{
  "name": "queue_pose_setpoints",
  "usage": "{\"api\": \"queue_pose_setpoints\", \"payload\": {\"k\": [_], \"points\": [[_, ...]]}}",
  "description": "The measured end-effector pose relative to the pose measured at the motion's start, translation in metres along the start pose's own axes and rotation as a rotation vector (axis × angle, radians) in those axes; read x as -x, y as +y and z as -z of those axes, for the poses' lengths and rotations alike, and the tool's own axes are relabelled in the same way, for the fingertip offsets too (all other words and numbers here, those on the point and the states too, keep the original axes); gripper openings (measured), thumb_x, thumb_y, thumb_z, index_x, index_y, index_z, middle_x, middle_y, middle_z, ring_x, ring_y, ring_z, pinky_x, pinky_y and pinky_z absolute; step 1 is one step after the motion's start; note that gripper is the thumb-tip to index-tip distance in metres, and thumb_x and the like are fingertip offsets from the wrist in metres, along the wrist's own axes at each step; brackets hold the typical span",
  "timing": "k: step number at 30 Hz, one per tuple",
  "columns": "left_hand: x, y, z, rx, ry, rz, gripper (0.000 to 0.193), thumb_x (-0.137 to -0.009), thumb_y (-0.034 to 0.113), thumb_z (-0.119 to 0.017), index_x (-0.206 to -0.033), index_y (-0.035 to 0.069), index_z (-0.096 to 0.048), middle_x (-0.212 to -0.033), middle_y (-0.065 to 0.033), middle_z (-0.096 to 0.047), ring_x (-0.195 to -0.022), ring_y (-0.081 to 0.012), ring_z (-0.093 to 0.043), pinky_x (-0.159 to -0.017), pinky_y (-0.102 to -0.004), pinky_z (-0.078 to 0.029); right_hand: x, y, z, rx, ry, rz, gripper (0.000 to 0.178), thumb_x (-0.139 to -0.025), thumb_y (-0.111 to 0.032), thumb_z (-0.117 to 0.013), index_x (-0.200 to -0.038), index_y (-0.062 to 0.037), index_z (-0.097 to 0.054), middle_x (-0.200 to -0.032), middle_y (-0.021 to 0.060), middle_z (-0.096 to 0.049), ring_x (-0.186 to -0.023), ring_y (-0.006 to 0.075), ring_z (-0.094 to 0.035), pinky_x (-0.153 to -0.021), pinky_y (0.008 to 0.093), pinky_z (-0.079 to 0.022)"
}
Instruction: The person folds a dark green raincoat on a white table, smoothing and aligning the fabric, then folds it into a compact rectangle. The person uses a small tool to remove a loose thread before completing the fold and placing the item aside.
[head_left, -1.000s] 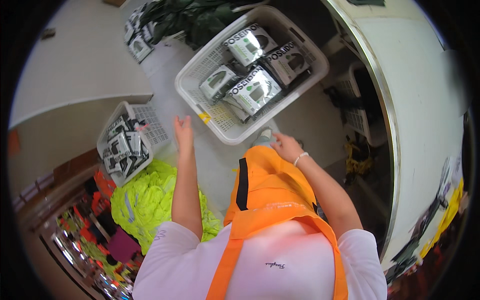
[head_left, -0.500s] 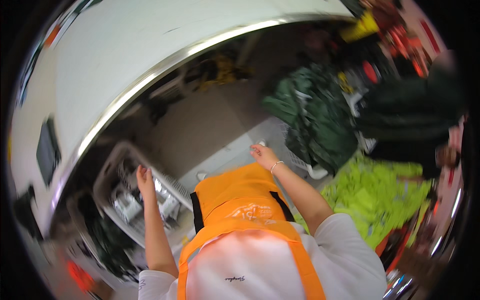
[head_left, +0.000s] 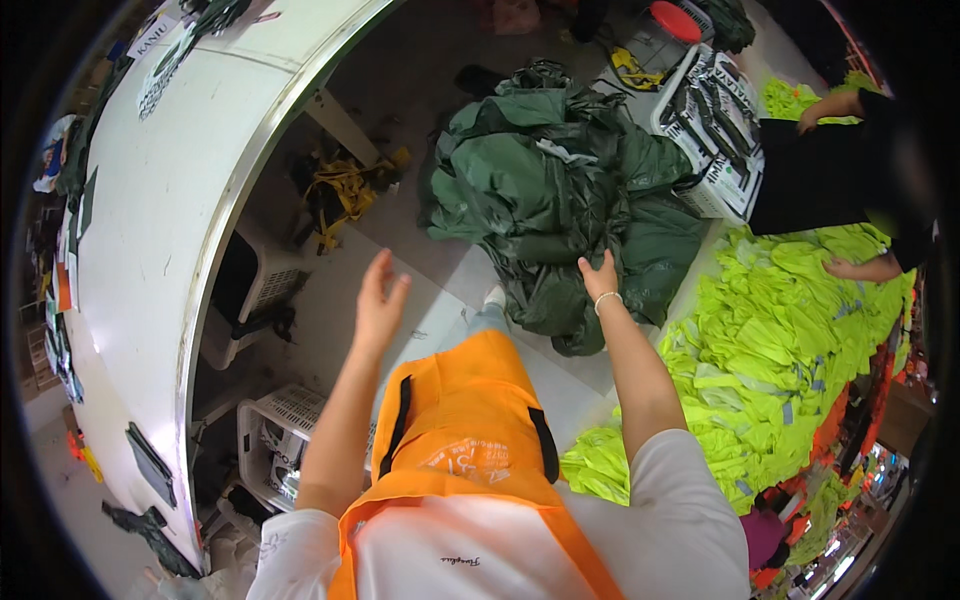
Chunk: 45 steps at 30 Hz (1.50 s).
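My left hand (head_left: 381, 302) is raised in front of me, thumb and fingers apart, holding nothing. The white worktable's metal edge (head_left: 212, 262) curves past on its left. My right hand (head_left: 601, 277), with a beaded bracelet on the wrist, reaches to the near side of a big heap of dark green fabric (head_left: 515, 170) on the floor. Its thumb and fingers are spread, with nothing visible between them. Whether the fingertips touch the heap, I cannot tell. A pale scrap (head_left: 566, 152) lies on top of the green fabric.
Neon yellow garments (head_left: 745, 350) are piled at my right. A co-worker in black (head_left: 815, 175) stands beyond, near a white basket of packaged items (head_left: 712, 130). White plastic crates (head_left: 290, 410) sit low at my left. Yellow straps (head_left: 340, 195) lie under the table.
My view has swung right, bringing the green heap in front of me. Both hands have come forward, and their fingers have spread.
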<state>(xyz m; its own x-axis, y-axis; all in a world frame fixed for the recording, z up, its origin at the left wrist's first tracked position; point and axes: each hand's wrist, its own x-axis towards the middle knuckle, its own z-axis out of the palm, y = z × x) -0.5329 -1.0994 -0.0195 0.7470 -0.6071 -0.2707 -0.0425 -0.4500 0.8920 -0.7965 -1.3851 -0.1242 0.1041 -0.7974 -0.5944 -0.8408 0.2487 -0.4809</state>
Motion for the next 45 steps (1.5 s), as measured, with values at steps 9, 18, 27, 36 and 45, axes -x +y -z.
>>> {"api": "queue_pose_setpoints", "payload": {"k": [9,18,27,36,45], "points": [[0.054,-0.081,-0.026,-0.213,-0.064,0.477,0.050,-0.090,0.014,-0.059,-0.135,0.005,-0.040,-0.128,-0.0151,-0.051,-0.112,-0.0218,-0.053,-0.094,-0.0319,-0.043,-0.211,0.054,-0.059,0.009,0.092,-0.196,0.065,-0.080,-0.035,-0.065,-0.131,-0.0008,-0.046,-0.131,0.0223,-0.049,-0.122,0.0372,-0.046,-0.100,0.0399,-0.039],[0.036,-0.065,-0.078,-0.379,-0.137,0.580,0.048,-0.087,0.018,-0.062,-0.130,0.003,-0.045,-0.113,-0.0138,-0.061,-0.100,-0.0220,-0.061,-0.085,-0.0339,-0.048,-0.277,0.066,-0.105,-0.482,-0.136,-0.640,0.075,-0.077,-0.024,-0.069,-0.137,0.0034,-0.033,-0.146,0.0209,-0.029,-0.130,0.0357,-0.036,-0.107,0.0430,-0.030],[-0.080,0.077,-0.161,-0.136,-0.465,-0.007,0.076,-0.080,0.029,-0.071,-0.139,0.001,-0.033,-0.136,-0.0166,-0.045,-0.127,-0.0261,-0.041,-0.104,-0.0376,-0.033,-0.054,-0.078,0.093,-1.832,-0.129,-0.222,0.050,-0.068,-0.017,-0.053,-0.115,-0.0011,-0.057,-0.119,0.0135,-0.057,-0.111,0.0321,-0.053,-0.099,0.0485,-0.039],[-0.029,0.212,-0.053,0.246,-0.388,-0.126,0.064,-0.077,0.021,-0.073,-0.131,0.001,-0.045,-0.129,-0.0177,-0.050,-0.118,-0.0265,-0.049,-0.101,-0.0410,-0.039,0.179,-0.171,0.135,-0.419,-0.690,1.143,0.034,-0.083,-0.004,-0.065,-0.116,0.0026,-0.058,-0.117,0.0168,-0.058,-0.103,0.0230,-0.059,-0.088,0.0308,-0.045],[0.048,0.237,0.175,1.213,-0.254,-0.726,0.074,-0.079,0.044,-0.068,-0.132,-0.001,-0.044,-0.133,-0.0163,-0.048,-0.120,-0.0283,-0.048,-0.106,-0.0453,-0.033,0.142,-0.245,0.141,-0.179,-0.463,1.219,0.084,-0.074,-0.027,-0.077,-0.141,-0.0039,-0.032,-0.148,0.0128,-0.031,-0.134,0.0249,-0.033,-0.109,0.0366,-0.027]]}}
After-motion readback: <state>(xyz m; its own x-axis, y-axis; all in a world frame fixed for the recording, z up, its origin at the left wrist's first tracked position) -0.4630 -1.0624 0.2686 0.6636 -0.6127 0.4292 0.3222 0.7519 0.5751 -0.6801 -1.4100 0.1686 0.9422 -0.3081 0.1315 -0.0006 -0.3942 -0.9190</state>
